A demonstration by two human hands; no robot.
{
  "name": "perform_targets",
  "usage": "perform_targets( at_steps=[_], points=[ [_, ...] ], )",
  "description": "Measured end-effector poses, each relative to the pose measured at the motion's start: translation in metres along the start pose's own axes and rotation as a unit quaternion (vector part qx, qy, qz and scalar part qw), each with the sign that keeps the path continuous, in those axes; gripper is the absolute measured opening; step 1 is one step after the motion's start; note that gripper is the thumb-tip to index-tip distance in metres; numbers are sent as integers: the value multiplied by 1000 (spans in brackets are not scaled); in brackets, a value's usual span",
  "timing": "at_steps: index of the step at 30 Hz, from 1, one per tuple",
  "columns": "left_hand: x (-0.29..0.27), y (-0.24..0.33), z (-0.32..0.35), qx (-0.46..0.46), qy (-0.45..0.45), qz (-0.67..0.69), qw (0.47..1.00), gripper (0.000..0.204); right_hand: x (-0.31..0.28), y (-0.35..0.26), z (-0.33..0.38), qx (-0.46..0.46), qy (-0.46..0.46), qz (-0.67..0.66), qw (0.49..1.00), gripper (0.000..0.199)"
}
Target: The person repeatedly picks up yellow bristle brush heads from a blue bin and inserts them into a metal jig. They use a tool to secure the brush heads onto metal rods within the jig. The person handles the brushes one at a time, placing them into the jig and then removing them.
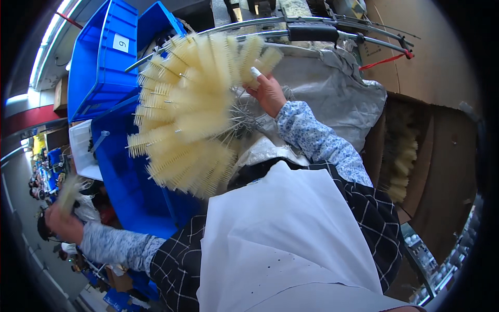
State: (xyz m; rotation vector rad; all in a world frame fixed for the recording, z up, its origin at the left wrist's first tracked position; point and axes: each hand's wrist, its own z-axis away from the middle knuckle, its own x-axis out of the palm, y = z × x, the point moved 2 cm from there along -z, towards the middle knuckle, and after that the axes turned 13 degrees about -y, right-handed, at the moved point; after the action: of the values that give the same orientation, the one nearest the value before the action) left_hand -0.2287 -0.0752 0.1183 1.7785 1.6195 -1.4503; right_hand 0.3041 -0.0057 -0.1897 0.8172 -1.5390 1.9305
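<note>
Left hand [64,224] grips a blurred brush [67,196]; right hand [269,96] touches the brush bundle [195,106], grip unclear. Better pinch the wire stems [243,117] beside it, sparing bristles [179,156].

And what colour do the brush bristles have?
The bristles are pale yellow, seen best in the head view.

Downward fisheye view, head-worn

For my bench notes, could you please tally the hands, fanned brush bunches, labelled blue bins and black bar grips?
Left hand and right hand: 2
Fanned brush bunch: 1
Labelled blue bin: 1
Black bar grip: 1
Total: 5
</note>
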Motion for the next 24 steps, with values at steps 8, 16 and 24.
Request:
perform_targets(
  at_steps=[8, 16, 24],
  points=[
    [-65, 149, -80, 12, -31, 259, 965, 7, 1, -11, 0, -44, 22, 4, 999, 39],
    [9, 326, -179, 274, -423, 407, 762, 39, -4, -16, 4, -64, -22, -39, 997, 46],
    [-2, 370, -237, 516, -437, 87, 731, 62, 1, -33, 10, -60, -56, 29, 996, 54]
  ],
)
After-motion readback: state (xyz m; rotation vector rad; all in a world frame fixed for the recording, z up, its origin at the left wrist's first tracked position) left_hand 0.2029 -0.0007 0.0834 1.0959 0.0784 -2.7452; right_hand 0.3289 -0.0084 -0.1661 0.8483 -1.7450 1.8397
